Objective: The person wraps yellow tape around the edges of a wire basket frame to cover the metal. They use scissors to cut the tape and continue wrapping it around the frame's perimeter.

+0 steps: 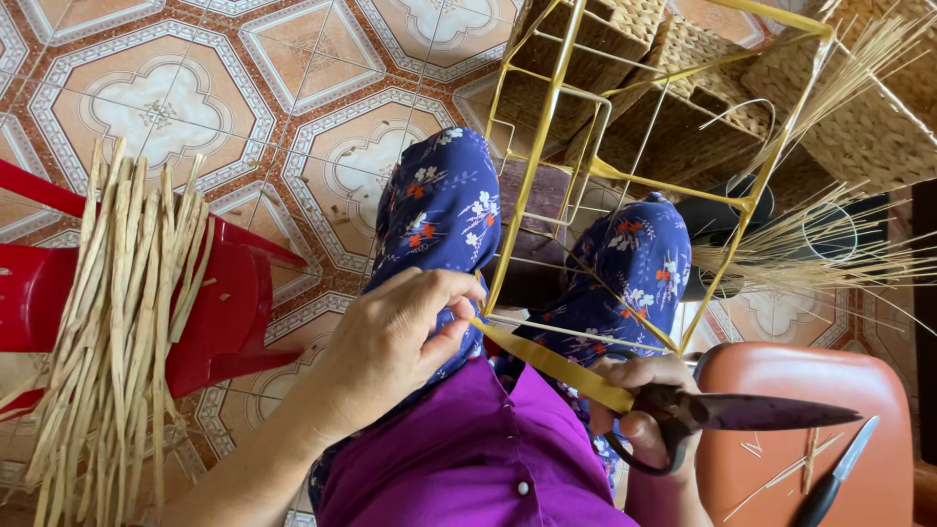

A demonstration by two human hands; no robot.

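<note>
A yellow metal wire frame point(547, 127) rests on my lap, tilted away from me over my blue flowered trousers. My left hand point(395, 337) pinches a thin pale straw strand point(586, 335) at the frame's near bar point(556, 366). My right hand point(644, 395) grips the dark handles of large scissors point(752, 412), blades closed and pointing right. Thin straw stalks point(810, 249) stick out from the frame's right side.
A bundle of flat dried reed strips point(122, 322) lies over a red plastic stool point(229, 312) at left. Woven baskets point(859, 127) stand at the top right. An orange stool point(810, 444) at lower right carries a knife point(835, 478) and straw bits. Patterned floor tiles lie beneath.
</note>
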